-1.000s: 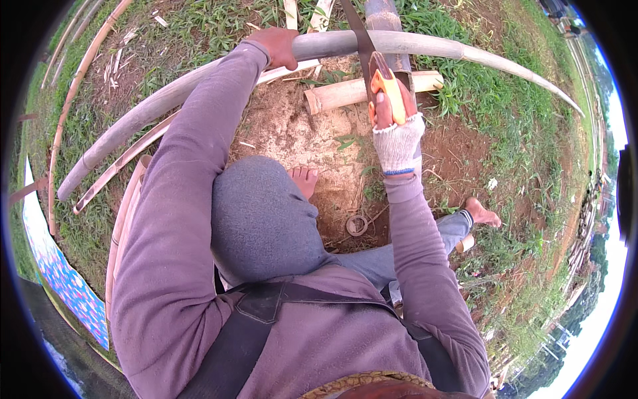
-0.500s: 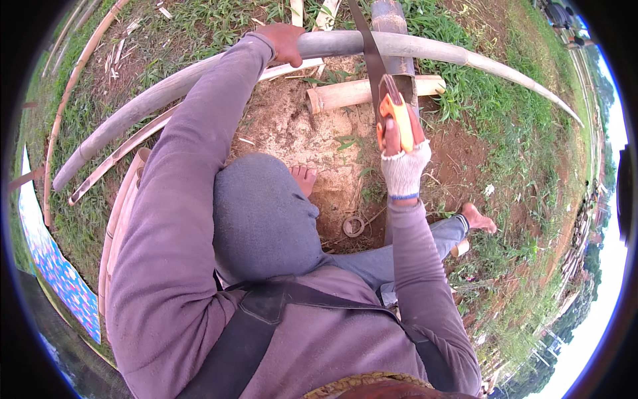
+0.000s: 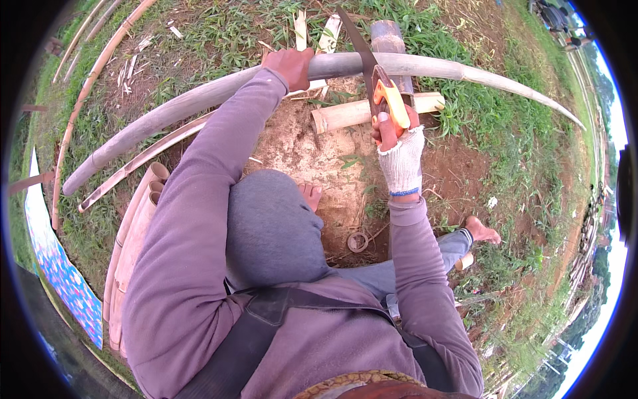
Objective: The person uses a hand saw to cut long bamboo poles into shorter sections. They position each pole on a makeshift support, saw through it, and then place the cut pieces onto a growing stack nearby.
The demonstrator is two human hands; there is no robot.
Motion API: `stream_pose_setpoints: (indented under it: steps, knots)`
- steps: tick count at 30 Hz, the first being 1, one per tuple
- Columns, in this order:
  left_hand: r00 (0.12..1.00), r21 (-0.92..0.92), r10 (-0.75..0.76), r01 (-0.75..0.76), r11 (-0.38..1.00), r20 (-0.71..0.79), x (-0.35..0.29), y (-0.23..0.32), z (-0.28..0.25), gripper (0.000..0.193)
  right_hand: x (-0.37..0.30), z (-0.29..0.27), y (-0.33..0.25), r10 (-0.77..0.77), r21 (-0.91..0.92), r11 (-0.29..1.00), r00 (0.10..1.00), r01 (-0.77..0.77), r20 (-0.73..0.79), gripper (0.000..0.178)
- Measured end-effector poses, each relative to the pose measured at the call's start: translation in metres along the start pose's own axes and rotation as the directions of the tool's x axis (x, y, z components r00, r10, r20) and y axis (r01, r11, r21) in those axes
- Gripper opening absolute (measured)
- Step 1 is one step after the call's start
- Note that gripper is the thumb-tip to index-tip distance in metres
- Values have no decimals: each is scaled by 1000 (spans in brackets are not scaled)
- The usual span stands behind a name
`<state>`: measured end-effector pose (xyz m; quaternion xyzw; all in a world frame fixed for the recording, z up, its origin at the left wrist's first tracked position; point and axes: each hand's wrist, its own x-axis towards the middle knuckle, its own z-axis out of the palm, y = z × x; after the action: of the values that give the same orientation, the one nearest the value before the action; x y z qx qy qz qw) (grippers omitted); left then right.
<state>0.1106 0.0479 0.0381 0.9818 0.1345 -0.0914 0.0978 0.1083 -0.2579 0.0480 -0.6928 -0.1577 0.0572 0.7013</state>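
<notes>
A long grey bamboo pole (image 3: pixel 438 64) lies crosswise in front of me, resting over a thicker bamboo length (image 3: pixel 388 38) that points away. My left hand (image 3: pixel 290 68) is wrapped round the pole, left of the saw. In a fingerless white knit glove, my right hand (image 3: pixel 398 143) grips the orange handle of a hand saw (image 3: pixel 362 48). Its dark blade stands against the pole where the two bamboos cross; how deep it sits I cannot tell. Just below lies a short split bamboo piece (image 3: pixel 344 116).
Several cut bamboo tubes (image 3: pixel 136 243) are stacked at my left. Behind them lies a blue patterned sheet (image 3: pixel 63 269). A bamboo ring (image 3: pixel 357 242) rests on the soil by my bent knee (image 3: pixel 272 226). Light bamboo strips (image 3: pixel 328 33) lie on the grass ahead.
My right hand has drawn the saw slightly back toward me across the pole. My left hand keeps its hold, and the whole view has shifted a little.
</notes>
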Motion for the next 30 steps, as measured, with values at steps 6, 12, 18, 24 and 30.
stream_pose_setpoints:
  steps: [6, 12, 18, 24, 30]
  knots:
    - [1000, 15, 18, -18, 1000, 16, -3, -14, -1, 63, -53, -32, -50, -64, -444, 894, 998, 58, 1, 24]
    - [997, -3, 0, 0, 1000, 80, 3, -14, 9, 61, -139, -76, -43, 73, -363, 926, 993, -103, -95, 18]
    - [1000, 16, 20, -20, 1000, -3, 2, 2, -4, 54, 49, 5, 0, -323, -578, 743, 937, 337, 132, 24]
    - [996, -2, 13, -12, 1000, 85, -3, -20, 4, 58, -112, -64, -41, 3, -404, 915, 998, -27, -59, 17]
    - [997, 44, 6, -10, 999, 82, 7, -9, 3, 58, -85, -69, 14, -178, -444, 882, 984, 157, -6, 17]
